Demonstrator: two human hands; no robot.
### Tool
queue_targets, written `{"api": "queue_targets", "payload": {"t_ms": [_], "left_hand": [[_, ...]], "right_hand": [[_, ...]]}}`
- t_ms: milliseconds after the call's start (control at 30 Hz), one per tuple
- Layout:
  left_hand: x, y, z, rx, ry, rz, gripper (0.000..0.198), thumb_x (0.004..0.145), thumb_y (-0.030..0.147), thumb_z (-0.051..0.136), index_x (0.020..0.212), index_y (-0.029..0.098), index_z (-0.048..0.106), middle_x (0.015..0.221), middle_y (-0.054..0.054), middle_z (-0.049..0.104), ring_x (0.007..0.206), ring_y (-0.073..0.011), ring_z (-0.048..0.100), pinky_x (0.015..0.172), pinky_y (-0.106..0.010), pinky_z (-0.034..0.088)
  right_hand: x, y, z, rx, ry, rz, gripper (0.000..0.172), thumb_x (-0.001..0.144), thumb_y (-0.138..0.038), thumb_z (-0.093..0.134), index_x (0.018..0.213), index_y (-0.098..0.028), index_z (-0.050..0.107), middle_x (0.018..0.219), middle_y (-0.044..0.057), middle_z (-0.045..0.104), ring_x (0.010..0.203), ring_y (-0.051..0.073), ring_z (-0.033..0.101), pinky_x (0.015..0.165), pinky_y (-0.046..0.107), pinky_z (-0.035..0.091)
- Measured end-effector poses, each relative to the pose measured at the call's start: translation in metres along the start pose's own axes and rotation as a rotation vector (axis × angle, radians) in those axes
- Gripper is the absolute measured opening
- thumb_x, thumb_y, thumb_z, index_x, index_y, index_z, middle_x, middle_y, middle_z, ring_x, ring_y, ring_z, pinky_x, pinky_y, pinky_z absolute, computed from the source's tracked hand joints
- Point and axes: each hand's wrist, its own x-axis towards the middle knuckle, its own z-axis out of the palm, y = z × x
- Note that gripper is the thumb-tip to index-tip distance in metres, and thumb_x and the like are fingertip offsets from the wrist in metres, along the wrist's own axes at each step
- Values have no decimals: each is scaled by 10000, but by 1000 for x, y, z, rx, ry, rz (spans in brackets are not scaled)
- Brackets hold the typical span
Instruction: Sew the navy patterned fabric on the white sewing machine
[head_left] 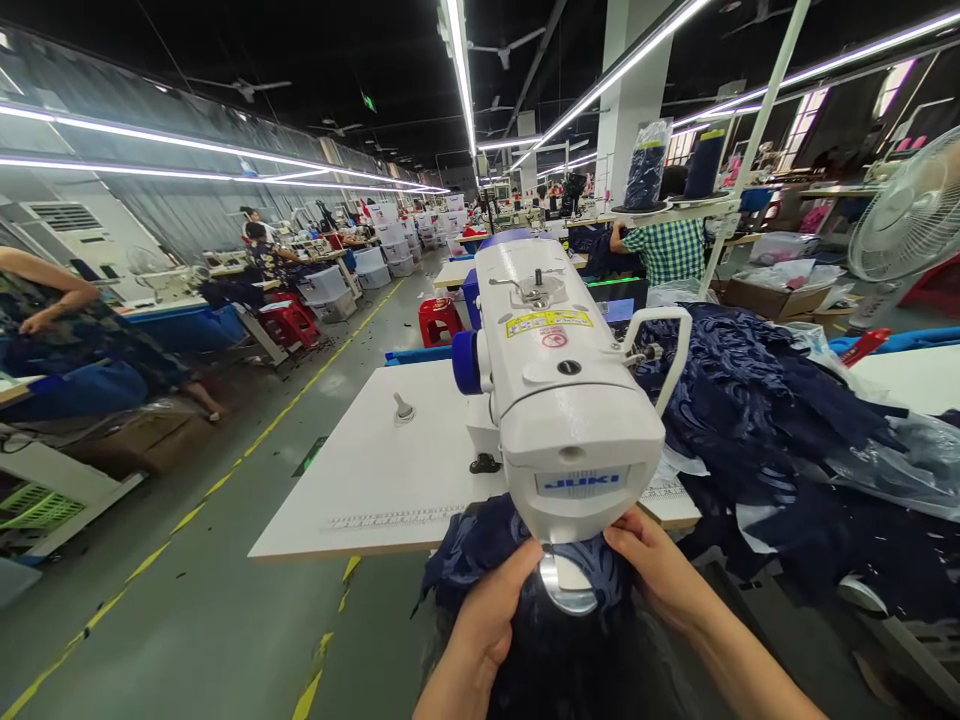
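Dark blue cloth held in both hands below the machine head

The dark blue cloth (469, 548) lies at the lower centre of the frame, bunched beneath the head of a white sewing machine (574, 400). Lighter blue swirls show on its surface. It is judged light, soft and limp, liable to fold or slip sideways rather than break; its loose edges may fray or snag. Best hold is judged to be a flat pinch near the edges on either side, fingertips kept clear of the head.

The left hand (487, 605) grips the cloth on the left, thumb uppermost, fingers partly hidden. The right hand (651, 553) pinches it on the right between thumb and fingers. The hands are apart, with a shiny metal piece (571, 587) between them.

Further out, a white tabletop (375, 455) with a printed ruler (397, 517) extends left of the machine. A heap of similar cloth (757, 400) fills the right of the frame. Two thread cones (703, 165) stand upper right; a fan (911, 205) is at the far right edge.
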Motion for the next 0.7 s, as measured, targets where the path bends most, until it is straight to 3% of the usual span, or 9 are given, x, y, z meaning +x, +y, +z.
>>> {"api": "queue_targets", "payload": {"t_ms": [100, 333, 500, 700], "left_hand": [[1, 0, -1, 17, -9, -16, 556, 574, 448, 868, 1005, 121, 740, 1122, -130, 705, 1212, -345, 556, 1167, -472, 286], [9, -9, -13, 25, -26, -39, 623, 573, 474, 871, 1067, 124, 721, 1171, -128, 685, 1199, -331, 569, 1095, -423, 415], [6, -8, -10, 13, -37, -12, 650, 571, 461, 875, 1104, 129, 706, 1196, -124, 674, 1235, -335, 540, 1099, -423, 413], [5, -7, -8, 44, 17, -12, 547, 598, 412, 867, 1053, 145, 723, 1182, -104, 684, 1271, -328, 508, 1091, -415, 426]], "right_hand": [[-1, 2, -1, -12, 14, 1, 238, 783, -393, 653, 868, -230, 500, 813, -11, 462, 801, 170, 412, 850, 311, 368], [-4, -7, 1, -110, 30, 16, 243, 798, -449, 607, 882, -235, 528, 849, 13, 519, 847, 200, 453, 841, 327, 389], [-4, -9, 2, -180, -44, 5, 262, 849, -452, 591, 986, -235, 539, 944, 33, 521, 913, 204, 447, 903, 352, 369], [-4, -2, 4, -114, 0, -9, 149, 858, -369, 573, 916, -244, 516, 878, -2, 463, 853, 172, 407, 881, 309, 356]]}}
